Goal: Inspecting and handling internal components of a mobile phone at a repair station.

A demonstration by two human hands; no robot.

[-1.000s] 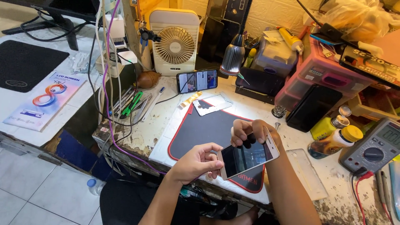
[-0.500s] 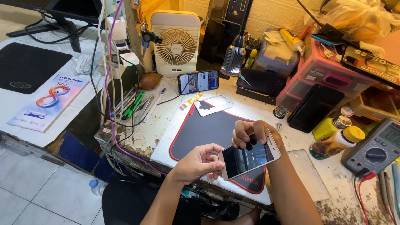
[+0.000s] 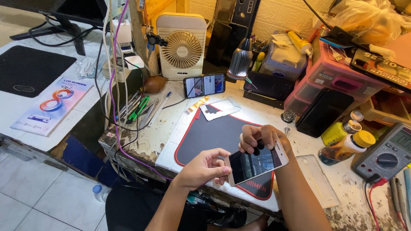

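Head view: both hands held a white smartphone (image 3: 256, 163) above the black mat (image 3: 214, 132) on the worktop (image 3: 150, 137). The left hand (image 3: 204, 167) pinched its near end; the right hand (image 3: 263, 139) had its fingers curled over the top edge. Thin, rigid and glass-fronted, it looked slippery and best gripped by the edges; its long axis ran left-right, tilted slightly, screen up.

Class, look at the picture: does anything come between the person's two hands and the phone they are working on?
Nothing visible does. The left hand grips the near end of the phone, and the right hand rests on its top edge, above the black mat.
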